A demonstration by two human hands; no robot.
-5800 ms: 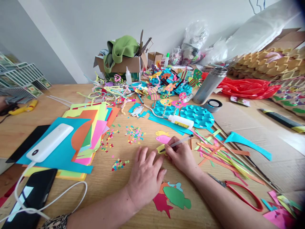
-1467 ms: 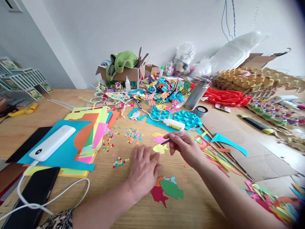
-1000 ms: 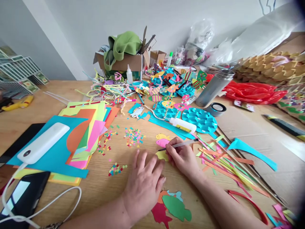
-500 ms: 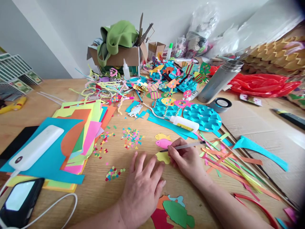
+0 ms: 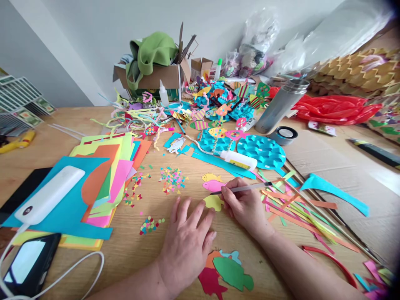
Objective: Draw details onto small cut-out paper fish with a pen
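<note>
My right hand [image 5: 245, 208] pinches a slim pen [image 5: 253, 187], its dark tip over the upper edge of a plain yellow paper fish [image 5: 213, 202]. Flat on the table lies my left hand [image 5: 186, 246], fingers stretched out, with fingertips at that fish's lower edge. Just beyond are a pink paper fish [image 5: 213, 186] and an orange-yellow one [image 5: 211, 178], both with drawn lines. Closer to me, a green paper fish [image 5: 231, 273] overlaps a red one [image 5: 211, 281]. Small paper triangles [image 5: 173, 179] and round paper dots [image 5: 150, 225] lie to the left of the fish.
Coloured paper sheets [image 5: 103, 166] sit at left under a white power bank [image 5: 50, 193], near a phone [image 5: 28, 260]. A glue bottle [image 5: 239, 160], blue paper discs [image 5: 261, 152] and a steel flask [image 5: 281, 106] stand beyond. Paper strips [image 5: 306, 208] and red-handled scissors or similar [image 5: 331, 260] lie right.
The pen has tilted slightly and its tip has shifted a little beside the yellow fish's upper edge. My left hand stays flat. The whole view has shifted slightly.
</note>
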